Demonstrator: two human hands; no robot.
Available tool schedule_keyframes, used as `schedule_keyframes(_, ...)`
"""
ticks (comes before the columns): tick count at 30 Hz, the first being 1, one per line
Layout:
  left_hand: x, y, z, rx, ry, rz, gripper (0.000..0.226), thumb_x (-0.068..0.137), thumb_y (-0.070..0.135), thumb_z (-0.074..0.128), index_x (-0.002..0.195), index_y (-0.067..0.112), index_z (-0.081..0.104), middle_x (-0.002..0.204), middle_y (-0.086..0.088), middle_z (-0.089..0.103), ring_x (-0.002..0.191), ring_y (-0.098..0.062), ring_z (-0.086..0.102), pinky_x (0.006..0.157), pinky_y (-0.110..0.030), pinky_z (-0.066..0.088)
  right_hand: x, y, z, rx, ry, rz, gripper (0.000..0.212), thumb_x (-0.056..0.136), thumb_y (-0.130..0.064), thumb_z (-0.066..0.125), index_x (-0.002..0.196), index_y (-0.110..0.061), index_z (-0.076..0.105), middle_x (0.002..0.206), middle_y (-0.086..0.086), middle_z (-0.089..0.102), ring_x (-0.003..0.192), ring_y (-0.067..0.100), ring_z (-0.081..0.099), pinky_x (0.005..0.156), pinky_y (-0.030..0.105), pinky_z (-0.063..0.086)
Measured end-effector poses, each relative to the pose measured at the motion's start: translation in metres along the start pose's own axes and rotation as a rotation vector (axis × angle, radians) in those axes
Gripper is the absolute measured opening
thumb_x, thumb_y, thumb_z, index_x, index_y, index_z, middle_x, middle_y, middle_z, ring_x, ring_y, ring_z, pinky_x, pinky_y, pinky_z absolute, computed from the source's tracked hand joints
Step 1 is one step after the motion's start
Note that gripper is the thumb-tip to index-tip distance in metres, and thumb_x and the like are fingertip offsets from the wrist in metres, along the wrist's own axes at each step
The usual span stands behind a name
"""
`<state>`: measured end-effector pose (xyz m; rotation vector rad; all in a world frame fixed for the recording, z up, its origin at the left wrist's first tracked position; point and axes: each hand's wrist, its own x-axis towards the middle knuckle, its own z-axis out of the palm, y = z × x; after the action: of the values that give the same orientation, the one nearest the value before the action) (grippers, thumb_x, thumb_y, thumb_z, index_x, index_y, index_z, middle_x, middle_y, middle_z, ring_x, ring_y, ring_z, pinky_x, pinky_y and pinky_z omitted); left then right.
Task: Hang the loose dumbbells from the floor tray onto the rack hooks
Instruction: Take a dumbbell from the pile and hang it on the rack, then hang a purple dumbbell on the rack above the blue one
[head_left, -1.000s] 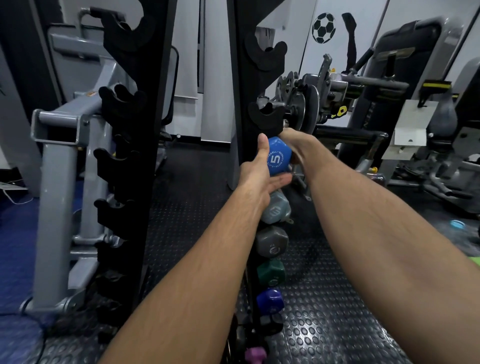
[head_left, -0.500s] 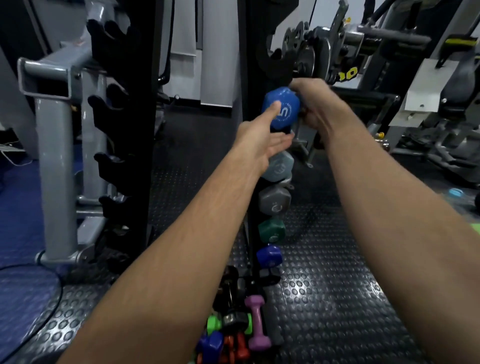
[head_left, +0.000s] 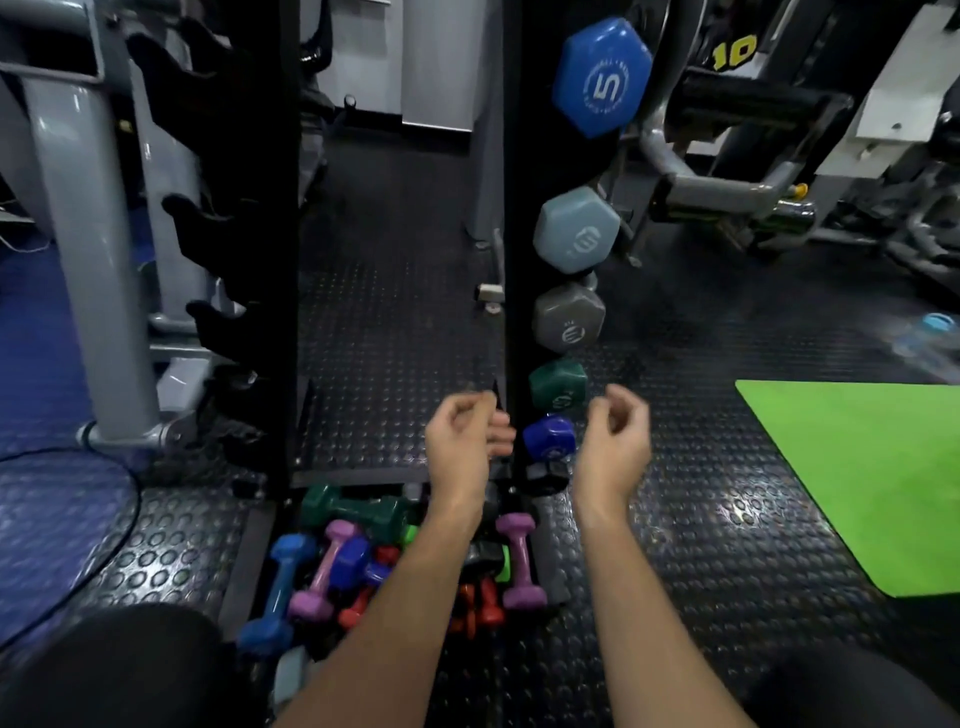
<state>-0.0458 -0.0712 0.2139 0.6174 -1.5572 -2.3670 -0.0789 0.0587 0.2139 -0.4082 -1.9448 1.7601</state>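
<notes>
The blue "5" dumbbell (head_left: 601, 75) hangs high on the black rack post (head_left: 511, 218), above a light blue (head_left: 576, 229), a grey (head_left: 569, 317), a green (head_left: 557, 385) and a dark blue dumbbell (head_left: 549, 437). Both of my hands are low in front of the rack and hold nothing. The fingers of my left hand (head_left: 462, 441) and my right hand (head_left: 615, 441) hang loosely curled. Below them the floor tray (head_left: 236, 577) holds several loose dumbbells: blue (head_left: 278, 587), pink (head_left: 324, 569), purple (head_left: 519, 561), green (head_left: 353, 512), red (head_left: 475, 605). My forearms hide part of the pile.
The rack's left post (head_left: 244, 208) carries several bare black hooks. A grey machine frame (head_left: 83, 234) stands at left, other gym machines at upper right. A green mat (head_left: 872, 478) lies on the studded rubber floor at right. A cable (head_left: 104, 545) runs at lower left.
Both hands have let go of the blue "5" dumbbell, which now hangs on the rack, and dropped down toward the tray. The view has tilted downward.
</notes>
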Motion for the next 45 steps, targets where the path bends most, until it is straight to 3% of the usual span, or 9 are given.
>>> schedule_keyframes(4, 0.001, -0.102, -0.030, 0.080, 0.084, -0.279, 0.014, 0.099, 0.012, 0.064, 0.100, -0.002, 0.061, 0.071, -0.014, 0.066, 0.051, -0.018, 0.060, 0.043, -0.026, 0.050, -0.018, 0.099, -0.004, -0.248, -0.223, 0.256, 0.019, 0.095, -0.009, 0.066, 0.095, -0.028, 0.064, 0.088, -0.009, 0.068, 0.092, 0.022, 0.068, 0.085, 0.034, 0.054)
schedule_keyframes(9, -0.007, -0.195, -0.041, 0.110, 0.151, -0.503, 0.011, 0.097, 0.007, 0.063, 0.087, 0.004, 0.061, 0.057, -0.008, 0.064, 0.043, -0.016, 0.057, 0.038, -0.022, 0.042, -0.013, 0.188, -0.002, -0.607, -0.490, 0.394, 0.017, 0.092, -0.020, 0.073, 0.108, -0.022, 0.070, 0.102, 0.001, 0.074, 0.089, 0.020, 0.066, 0.072, 0.026, 0.045)
schedule_keyframes(16, -0.019, -0.277, -0.039, 0.237, 0.171, -0.803, 0.013, 0.076, 0.021, 0.074, 0.077, 0.010, 0.069, 0.054, -0.003, 0.061, 0.050, -0.018, 0.053, 0.056, -0.029, 0.050, -0.011, 0.275, -0.007, -0.852, -0.672, 0.392, 0.030, 0.090, -0.033, 0.074, 0.111, -0.019, 0.058, 0.096, 0.002, 0.067, 0.090, 0.023, 0.065, 0.083, 0.035, 0.055)
schedule_keyframes(19, -0.022, -0.269, -0.035, 0.225, 0.210, -0.815, 0.022, 0.057, 0.023, 0.080, 0.070, 0.009, 0.071, 0.048, -0.001, 0.061, 0.053, -0.019, 0.058, 0.064, -0.031, 0.052, -0.012, 0.287, -0.009, -0.738, -0.683, 0.381, 0.038, 0.090, -0.016, 0.072, 0.116, -0.024, 0.045, 0.100, 0.002, 0.068, 0.086, 0.022, 0.067, 0.083, 0.038, 0.056)
schedule_keyframes(22, -0.017, -0.259, -0.028, 0.173, 0.231, -0.851, 0.009, 0.077, -0.003, 0.075, 0.071, 0.000, 0.068, 0.037, 0.002, 0.057, 0.041, -0.014, 0.058, 0.050, -0.025, 0.047, -0.008, 0.297, -0.007, -0.716, -0.757, 0.324, 0.062, 0.087, -0.018, 0.072, 0.136, -0.039, 0.041, 0.105, -0.005, 0.074, 0.089, 0.015, 0.072, 0.084, 0.035, 0.058)
schedule_keyframes(27, -0.001, -0.258, -0.022, 0.236, 0.247, -0.850, 0.016, 0.090, 0.010, 0.070, 0.078, 0.002, 0.064, 0.036, 0.003, 0.057, 0.041, -0.018, 0.058, 0.067, -0.033, 0.055, -0.001, 0.296, 0.001, -0.826, -0.824, 0.246, 0.057, 0.090, -0.015, 0.065, 0.139, -0.037, 0.048, 0.095, 0.001, 0.074, 0.085, 0.022, 0.070, 0.078, 0.029, 0.053)
schedule_keyframes(34, 0.008, -0.266, -0.018, 0.210, 0.233, -0.892, 0.022, 0.089, -0.007, 0.064, 0.070, 0.002, 0.058, 0.030, 0.001, 0.052, 0.023, -0.009, 0.051, 0.026, -0.018, 0.037, -0.002, 0.305, -0.005, -0.805, -0.827, 0.170, 0.053, 0.088, -0.013, 0.064, 0.129, -0.038, 0.043, 0.087, -0.002, 0.073, 0.078, 0.020, 0.071, 0.077, 0.041, 0.057)
schedule_keyframes(39, 0.010, -0.274, -0.020, 0.217, 0.267, -0.914, 0.007, 0.084, -0.003, 0.069, 0.079, 0.000, 0.066, 0.064, -0.014, 0.070, 0.061, -0.027, 0.065, 0.069, -0.039, 0.060, -0.009, 0.296, -0.010, -0.721, -0.817, 0.126, 0.050, 0.091, -0.011, 0.067, 0.130, -0.031, 0.045, 0.090, -0.008, 0.072, 0.078, 0.012, 0.069, 0.074, 0.032, 0.049)
schedule_keyframes(45, 0.007, -0.275, -0.014, 0.159, 0.263, -0.900, 0.012, 0.087, -0.012, 0.058, 0.084, -0.004, 0.066, 0.053, -0.012, 0.063, 0.042, -0.021, 0.059, 0.048, -0.032, 0.054, -0.010, 0.278, -0.013, -0.726, -0.831, 0.134, 0.062, 0.083, -0.010, 0.064, 0.131, -0.040, 0.040, 0.093, -0.009, 0.071, 0.085, 0.019, 0.069, 0.081, 0.039, 0.054)
